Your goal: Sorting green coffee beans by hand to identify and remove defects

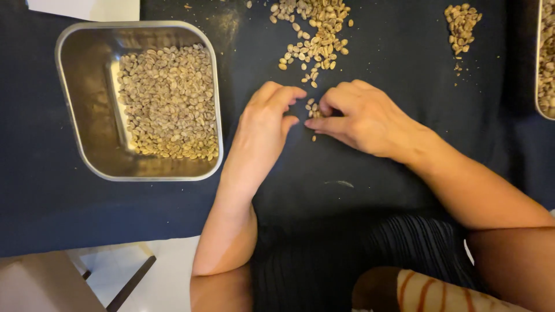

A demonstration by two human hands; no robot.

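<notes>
Beans (313, 108) sit pinched between both curled hands; steel tray (75, 110) beside them holds many more.

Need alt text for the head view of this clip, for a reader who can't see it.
Two bare hands, left hand and right hand, meet fingertip to fingertip over a few pale beans on a dark cloth. A metal tray of beans sits to the left; a loose bean pile lies beyond the hands.

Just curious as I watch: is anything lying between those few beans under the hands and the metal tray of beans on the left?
Only the left hand itself. It sits between the few beans and the metal tray; otherwise just bare dark cloth. The right hand is on the far side.
</notes>
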